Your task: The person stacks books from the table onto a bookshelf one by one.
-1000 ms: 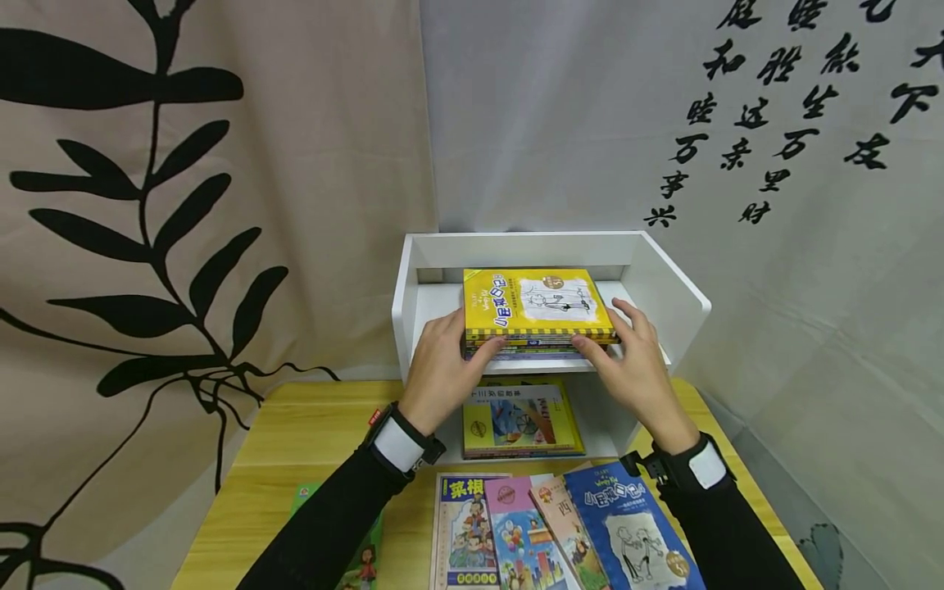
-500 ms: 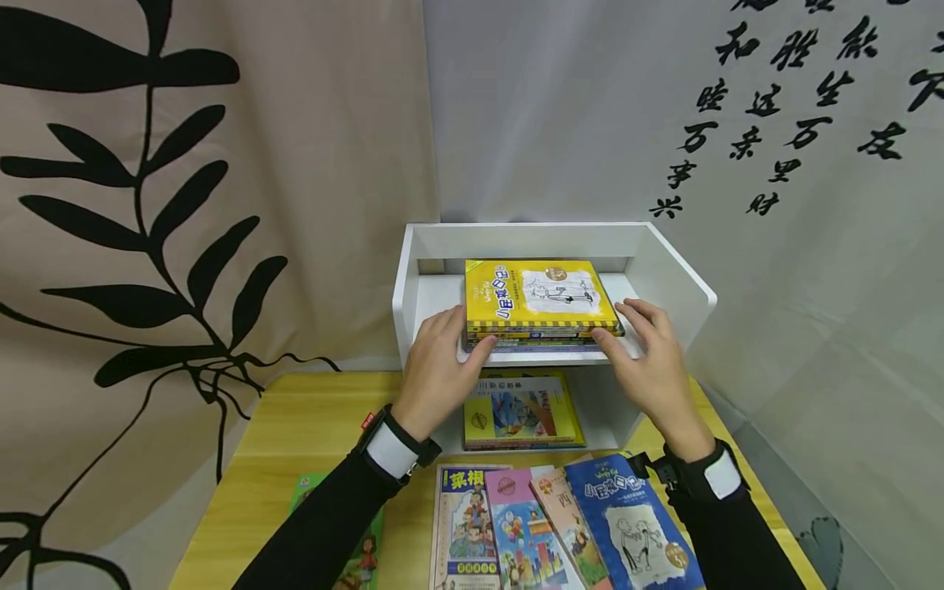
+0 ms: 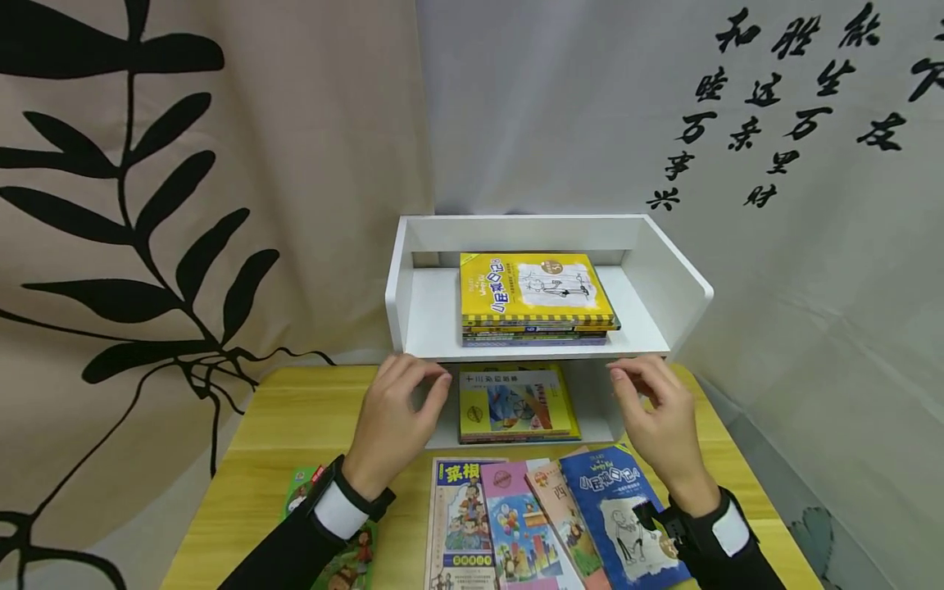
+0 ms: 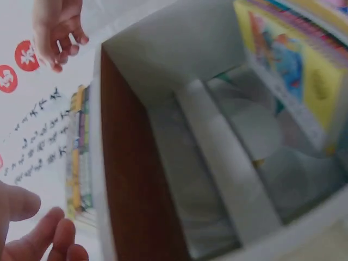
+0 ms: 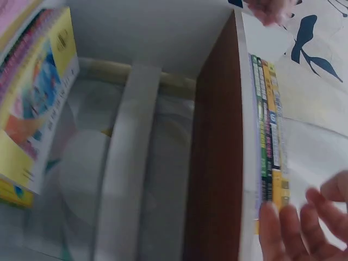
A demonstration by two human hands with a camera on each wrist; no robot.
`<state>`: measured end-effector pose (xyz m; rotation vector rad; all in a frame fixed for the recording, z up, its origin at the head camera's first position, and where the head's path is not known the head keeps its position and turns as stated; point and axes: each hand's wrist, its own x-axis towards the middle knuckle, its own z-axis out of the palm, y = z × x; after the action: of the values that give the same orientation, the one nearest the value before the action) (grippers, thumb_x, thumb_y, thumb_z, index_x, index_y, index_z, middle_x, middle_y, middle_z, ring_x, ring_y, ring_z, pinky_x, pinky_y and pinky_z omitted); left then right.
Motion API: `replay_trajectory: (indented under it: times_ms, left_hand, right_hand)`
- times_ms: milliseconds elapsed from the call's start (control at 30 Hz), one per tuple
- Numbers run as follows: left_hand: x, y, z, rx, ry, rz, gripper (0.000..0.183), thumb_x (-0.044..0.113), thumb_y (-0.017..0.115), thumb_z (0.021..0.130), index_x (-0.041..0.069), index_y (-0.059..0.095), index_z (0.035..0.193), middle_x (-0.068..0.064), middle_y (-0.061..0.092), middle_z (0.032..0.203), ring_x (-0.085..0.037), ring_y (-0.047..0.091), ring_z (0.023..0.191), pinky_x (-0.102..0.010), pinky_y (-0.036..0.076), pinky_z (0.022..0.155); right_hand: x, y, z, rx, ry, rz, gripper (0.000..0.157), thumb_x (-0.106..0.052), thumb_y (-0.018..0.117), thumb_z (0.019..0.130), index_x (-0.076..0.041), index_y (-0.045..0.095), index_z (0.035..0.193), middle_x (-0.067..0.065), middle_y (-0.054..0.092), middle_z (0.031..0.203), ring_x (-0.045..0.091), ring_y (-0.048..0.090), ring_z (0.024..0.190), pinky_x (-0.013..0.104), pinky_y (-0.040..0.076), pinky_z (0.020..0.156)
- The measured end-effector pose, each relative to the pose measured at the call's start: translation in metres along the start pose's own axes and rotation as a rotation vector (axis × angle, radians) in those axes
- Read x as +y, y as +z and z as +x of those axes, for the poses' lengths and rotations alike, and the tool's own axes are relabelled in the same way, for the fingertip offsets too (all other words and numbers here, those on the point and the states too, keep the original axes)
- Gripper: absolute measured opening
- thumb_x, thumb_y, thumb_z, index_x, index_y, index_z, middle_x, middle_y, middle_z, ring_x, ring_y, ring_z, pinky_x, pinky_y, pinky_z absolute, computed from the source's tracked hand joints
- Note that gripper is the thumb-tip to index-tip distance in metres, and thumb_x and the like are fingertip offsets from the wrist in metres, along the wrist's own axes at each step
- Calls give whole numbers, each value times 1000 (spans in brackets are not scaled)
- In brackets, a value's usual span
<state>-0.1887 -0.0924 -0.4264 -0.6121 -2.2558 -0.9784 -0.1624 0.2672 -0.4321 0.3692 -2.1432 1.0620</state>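
Both hands hold nothing. My left hand (image 3: 397, 419) hovers at the left front of the white shelf (image 3: 428, 328), thumb and fingers loosely bent. My right hand (image 3: 659, 419) is at its right front, fingers relaxed in the same way. Between and beyond them, a neat stack of books with a yellow comic-style cover (image 3: 527, 291) lies on the upper tier. On the lower tier rests another book pile, a yellow book (image 3: 516, 403) on top. The wrist views show the stack's spines (image 5: 267, 130) along the shelf board.
Several books lie fanned on the wooden table (image 3: 295, 418) in front: a comic-cover book (image 3: 466, 524), a pink book (image 3: 519, 524), a beige book (image 3: 564, 524) and a blue book (image 3: 615, 508). A green book (image 3: 354, 565) is partly under the left sleeve. Curtains stand behind.
Both hands have let go of the sides of the yellow-topped book stack and drawn back toward the front of the shelf. The stack stays on the upper tier. The head view has tilted slightly.
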Motion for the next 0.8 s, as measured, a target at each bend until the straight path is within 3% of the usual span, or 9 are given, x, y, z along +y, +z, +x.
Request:
replay_trajectory:
  times_ms: [167,400,500,600,733,800]
  left_hand:
    - [-41,-14,-30,-103,-146,123,29,40,67,103,15,78,114,-3,75,112,-22,60,106,-46,53,85]
    - [-115,-49,-79,-186,-389,243,42,48,66,101,8,79,109,-13,76,109,-33,63,99,-53,54,79]
    - [-146,-67,-94,-289,-485,266,60,60,60,100,6,77,118,-19,75,117,-40,66,103,-59,55,81]
    - [-175,-79,-108,-433,-562,295,79,69,58,96,-1,71,131,-31,70,127,-49,66,107,-66,55,84]
    - [-200,-82,-129,-617,-635,314,98,75,59,91,-8,60,142,-40,62,134,-61,60,115,-74,52,90]
    - [-206,-79,-138,-682,-658,307,101,76,64,88,-7,58,145,-40,60,136,-63,55,120,-76,49,92]
  right_hand:
    - [20,7,-26,-156,42,13,19,-8,66,102,-13,76,118,1,68,101,10,64,82,14,54,74]
    - [48,18,-75,-261,217,9,30,-18,63,106,-16,69,135,5,72,109,12,68,93,26,61,75]
    - [62,25,-91,-318,298,-17,30,-25,63,106,-17,69,135,5,74,108,12,69,92,30,62,73]
    - [73,32,-105,-381,378,-36,30,-27,65,105,-17,71,133,3,74,103,12,68,87,31,60,69]
    - [78,39,-119,-482,493,-34,29,-33,66,104,-22,73,130,-2,73,103,11,67,82,30,57,67]
    - [79,41,-123,-523,508,-23,30,-35,66,104,-22,73,130,-2,73,106,10,66,80,31,57,67]
